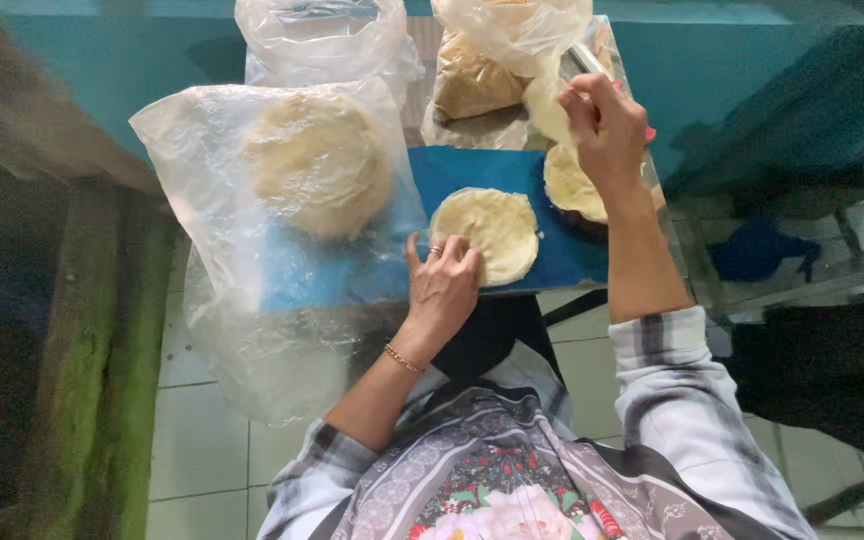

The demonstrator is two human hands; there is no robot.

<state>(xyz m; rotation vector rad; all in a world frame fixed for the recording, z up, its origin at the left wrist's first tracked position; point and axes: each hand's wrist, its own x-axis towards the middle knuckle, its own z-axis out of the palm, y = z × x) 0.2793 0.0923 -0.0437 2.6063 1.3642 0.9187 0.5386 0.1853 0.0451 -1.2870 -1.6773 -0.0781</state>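
A round pale dough wrapper (492, 228) lies flat on a blue board (472, 168). My left hand (442, 285), with a ring and a gold bracelet, rests on the wrapper's near left edge with fingers spread. My right hand (607, 125) is raised over a bowl of pale filling (570, 185) at the board's right end, its fingers closed on a utensil with a pink handle (649, 133), mostly hidden. A stack of round wrappers (317, 160) sits inside a clear plastic bag on the left of the board.
Two more clear plastic bags stand behind the board: one crumpled (322, 35), one holding a brownish mass (472, 80). The board rests on a small metal-topped table (497, 128). Tiled floor shows below, a dark wall at left.
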